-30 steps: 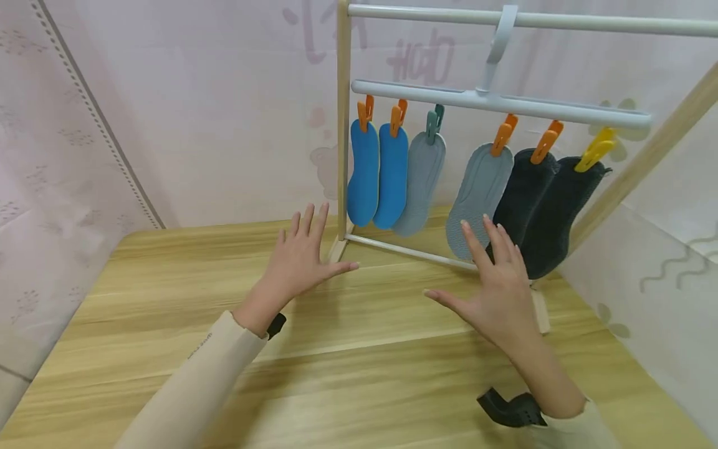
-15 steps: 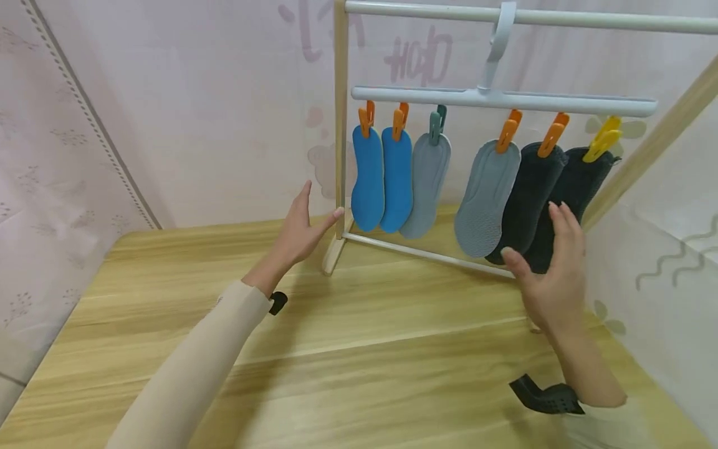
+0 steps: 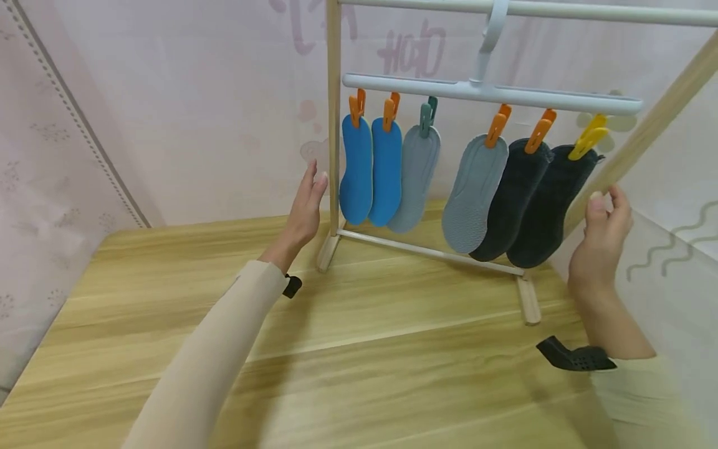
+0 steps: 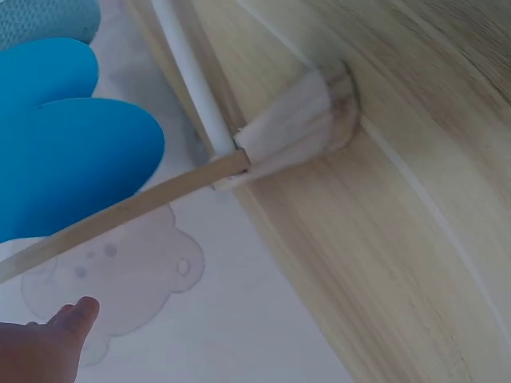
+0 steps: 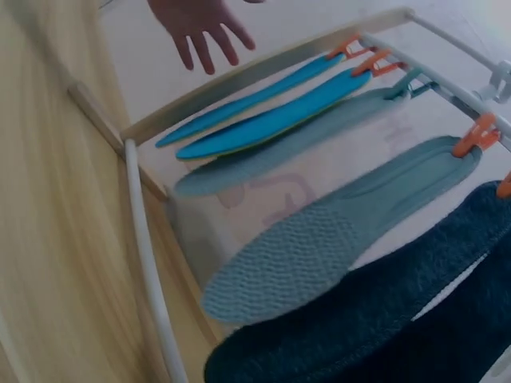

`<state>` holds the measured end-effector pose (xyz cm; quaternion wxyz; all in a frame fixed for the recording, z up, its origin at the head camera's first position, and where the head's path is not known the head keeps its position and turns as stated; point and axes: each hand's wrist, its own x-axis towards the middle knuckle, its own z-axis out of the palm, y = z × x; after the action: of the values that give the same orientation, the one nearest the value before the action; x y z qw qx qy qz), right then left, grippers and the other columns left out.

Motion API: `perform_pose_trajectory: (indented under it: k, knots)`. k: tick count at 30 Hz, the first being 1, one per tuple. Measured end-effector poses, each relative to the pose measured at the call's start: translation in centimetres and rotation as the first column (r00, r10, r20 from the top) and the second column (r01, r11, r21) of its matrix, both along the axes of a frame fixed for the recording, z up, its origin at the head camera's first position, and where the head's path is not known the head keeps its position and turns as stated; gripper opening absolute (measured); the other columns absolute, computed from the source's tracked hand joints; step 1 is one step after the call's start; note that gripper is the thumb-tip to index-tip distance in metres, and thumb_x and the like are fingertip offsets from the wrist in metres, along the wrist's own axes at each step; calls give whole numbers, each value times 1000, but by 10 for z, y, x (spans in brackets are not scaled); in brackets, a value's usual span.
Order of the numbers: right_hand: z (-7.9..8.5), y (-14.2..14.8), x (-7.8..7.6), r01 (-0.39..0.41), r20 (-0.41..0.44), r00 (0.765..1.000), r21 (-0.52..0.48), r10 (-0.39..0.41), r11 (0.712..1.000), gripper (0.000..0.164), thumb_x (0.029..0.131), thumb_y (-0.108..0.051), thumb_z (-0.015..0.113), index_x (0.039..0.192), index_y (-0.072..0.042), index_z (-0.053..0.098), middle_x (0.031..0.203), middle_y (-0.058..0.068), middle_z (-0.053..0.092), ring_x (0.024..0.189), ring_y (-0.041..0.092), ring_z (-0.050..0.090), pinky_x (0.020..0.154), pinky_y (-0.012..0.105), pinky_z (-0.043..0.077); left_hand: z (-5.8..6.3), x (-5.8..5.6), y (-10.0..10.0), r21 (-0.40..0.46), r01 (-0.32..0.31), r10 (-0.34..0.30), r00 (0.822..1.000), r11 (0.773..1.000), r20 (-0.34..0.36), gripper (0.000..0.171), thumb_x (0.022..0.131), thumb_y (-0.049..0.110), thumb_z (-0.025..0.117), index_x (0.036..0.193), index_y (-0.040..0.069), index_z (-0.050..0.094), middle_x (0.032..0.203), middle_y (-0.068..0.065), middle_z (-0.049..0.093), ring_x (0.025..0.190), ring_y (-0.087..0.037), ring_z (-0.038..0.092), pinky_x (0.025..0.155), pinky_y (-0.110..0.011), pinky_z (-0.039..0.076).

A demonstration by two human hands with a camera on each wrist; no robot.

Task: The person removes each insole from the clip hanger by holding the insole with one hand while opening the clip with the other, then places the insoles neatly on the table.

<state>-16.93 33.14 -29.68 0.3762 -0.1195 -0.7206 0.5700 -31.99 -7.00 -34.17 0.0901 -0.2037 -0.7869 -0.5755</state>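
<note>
Six shoe insoles hang by clothespins from a pale hanger (image 3: 482, 92) on a wooden rack. From left to right in the head view come two blue insoles (image 3: 356, 174), two grey insoles (image 3: 473, 193) and two black insoles (image 3: 541, 212). My left hand (image 3: 303, 215) is upright just left of the rack's left post (image 3: 333, 118), fingers straight, thumb near the wood. On the other side, my right hand (image 3: 597, 255) is by the right post (image 3: 645, 137), its thumb tip close to it and the fingers loosely bent. The right wrist view shows my left hand (image 5: 204, 28) with spread fingers.
The rack stands on a wood-grain table (image 3: 314, 380), on wooden feet (image 3: 528, 300) joined by a white lower bar (image 3: 415, 248). The hanger's hook goes over the top rail (image 3: 589, 11). A printed pale cloth (image 3: 224, 112) stands behind and to both sides.
My right hand has moved rightward from in front of the insoles to the right post. My left hand has moved up beside the left post, turning its palm toward it.
</note>
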Motion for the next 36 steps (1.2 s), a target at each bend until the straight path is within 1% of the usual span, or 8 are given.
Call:
perform_pose_trajectory:
  k: [4, 9, 17, 24, 27, 30, 34, 36]
  knots:
    - [9, 9, -4, -32, -27, 999, -146, 29, 989, 58, 104, -39, 43, 157, -21, 29, 165, -4, 22, 148, 8, 20, 119, 15, 12, 5, 2, 7, 60, -5, 3, 1000, 998, 19, 72, 105, 56, 21, 165, 19, 5, 173, -2, 7, 160, -22, 6, 130, -50, 7]
    - [10, 12, -7, -95, -35, 995, -281, 88, 955, 55, 104, -46, 43, 156, -32, 31, 161, -11, 28, 146, 10, 23, 124, 36, 6, 10, -1, 13, 91, 8, -9, 1000, 996, 17, 71, 106, 49, 19, 164, 12, 5, 173, -4, 6, 160, -21, 3, 130, -48, 6]
    - [1, 6, -23, -184, -150, 979, -387, 135, 903, 47, 105, -46, 42, 149, -30, 40, 151, -9, 40, 145, 16, 34, 122, 39, 18, 22, -7, 21, 176, 100, -87, 993, 979, -82, 61, 109, 37, 17, 164, 13, 7, 172, -5, 7, 160, -23, 6, 130, -52, 8]
    - [-6, 6, -29, -167, -208, 971, -241, 118, 956, 46, 106, -36, 41, 151, -24, 39, 149, -5, 42, 140, 12, 35, 121, 33, 18, 20, -9, 27, 194, 100, -82, 992, 976, -95, 68, 105, 45, 19, 164, 17, 4, 172, -4, 6, 160, -22, 5, 130, -53, 6]
    - [-7, 9, -30, -151, -220, 970, -223, 102, 963, 42, 106, -34, 43, 147, -24, 45, 136, -4, 50, 120, 12, 48, 100, 28, 37, 16, -10, 31, 199, 98, -75, 990, 975, -123, 71, 103, 48, 20, 164, 14, 5, 172, -5, 8, 160, -21, 7, 130, -51, 8]
    - [-6, 13, -29, -134, -205, 975, -212, 90, 968, 40, 105, -34, 46, 144, -26, 47, 126, -4, 56, 106, 12, 53, 81, 26, 40, 13, -12, 35, 221, 104, -69, 984, 970, -162, 85, 101, 66, 22, 163, 9, 9, 171, -10, 13, 159, -24, 10, 130, -51, 9]
    - [-5, 14, -27, -110, -196, 977, -155, 79, 982, 41, 105, -33, 47, 145, -25, 47, 127, -3, 56, 112, 12, 53, 94, 28, 42, 10, -10, 38, 195, 39, -7, 986, 980, -165, 106, 91, 85, 23, 162, 7, 18, 163, -20, 25, 153, -32, 21, 126, -59, 15]
    - [-5, 15, -26, -95, -193, 979, -130, 69, 987, 42, 105, -33, 48, 146, -24, 46, 129, -4, 54, 115, 12, 52, 101, 28, 39, 8, -9, 39, 191, 14, 21, 983, 981, -180, 96, 96, 77, 22, 160, 5, 24, 156, -25, 33, 148, -36, 28, 123, -61, 20]
